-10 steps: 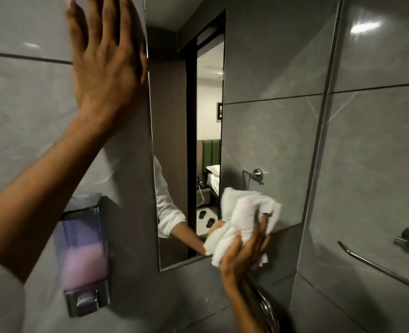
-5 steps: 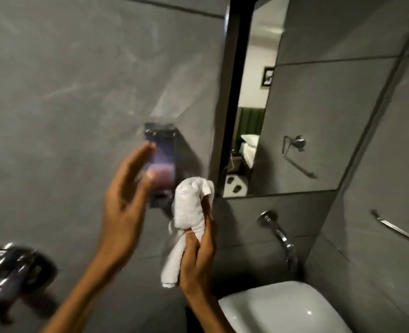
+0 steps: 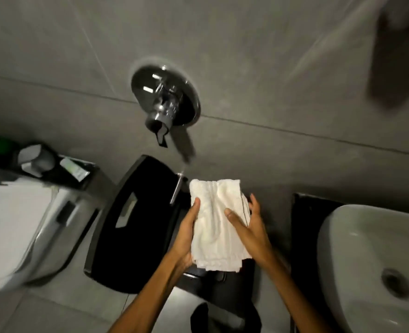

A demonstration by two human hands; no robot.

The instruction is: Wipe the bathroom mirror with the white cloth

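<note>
The white cloth point(image 3: 215, 222) is held flat and folded between both hands, low in front of me. My left hand point(image 3: 186, 233) grips its left edge from below, thumb on top. My right hand point(image 3: 246, 223) presses on its right side, thumb across the cloth and fingers spread behind it. The mirror is out of view; I see only the grey tiled wall and what lies below it.
A chrome wall valve point(image 3: 166, 102) juts from the tiles above the cloth. Below it stands a black bin point(image 3: 129, 224). A white toilet point(image 3: 13, 227) is at the left and a white basin point(image 3: 376, 263) at the right. A dark blurred shape point(image 3: 400, 51) hangs top right.
The view has swung down and left, away from the mirror. The cloth came off the glass and down; my left hand left the wall and now holds the cloth together with my right.
</note>
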